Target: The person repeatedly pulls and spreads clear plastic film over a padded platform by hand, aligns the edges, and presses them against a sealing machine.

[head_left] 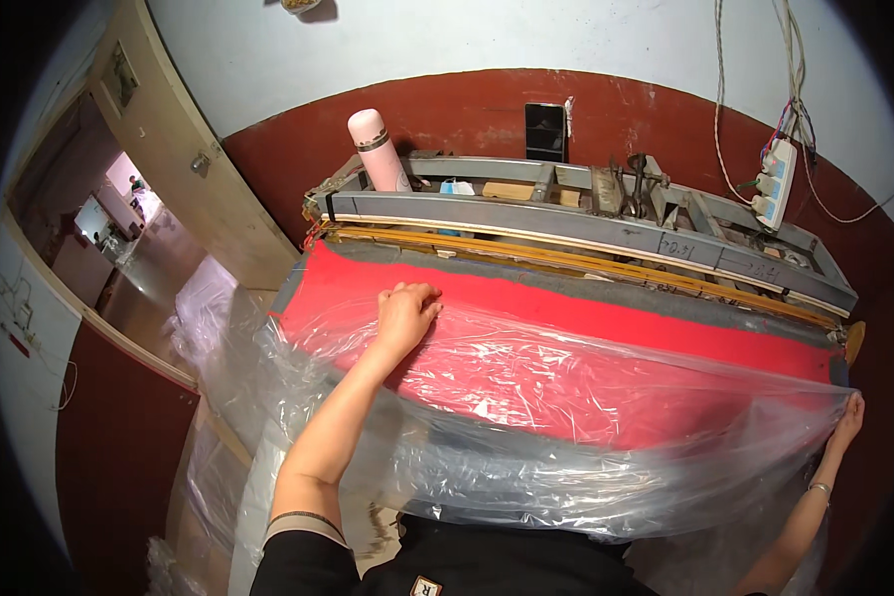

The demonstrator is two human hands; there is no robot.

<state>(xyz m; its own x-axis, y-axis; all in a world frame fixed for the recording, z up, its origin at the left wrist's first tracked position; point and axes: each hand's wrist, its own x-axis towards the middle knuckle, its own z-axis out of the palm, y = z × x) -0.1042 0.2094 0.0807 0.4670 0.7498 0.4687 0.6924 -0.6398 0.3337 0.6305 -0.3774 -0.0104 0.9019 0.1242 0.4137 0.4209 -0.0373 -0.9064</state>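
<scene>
A clear plastic sheet (526,387) lies over a red fabric panel (556,318) and hangs down toward my body. My left hand (407,313) rests near the sheet's upper edge on the red fabric, its fingers curled together; what they pinch, if anything, is hidden. At the far right, my right hand (850,417) grips the corner of the plastic sheet and draws its edge taut. The red fabric's back strip shows bare beyond the plastic, on a grey padded surface (626,288).
Behind the fabric runs a metal frame (566,214) with a yellow rail (566,263). On it stand a pink bottle (375,149) and a dark phone (545,132). A power strip (776,184) hangs at right. More crumpled plastic (209,308) lies left, near an open door (184,129).
</scene>
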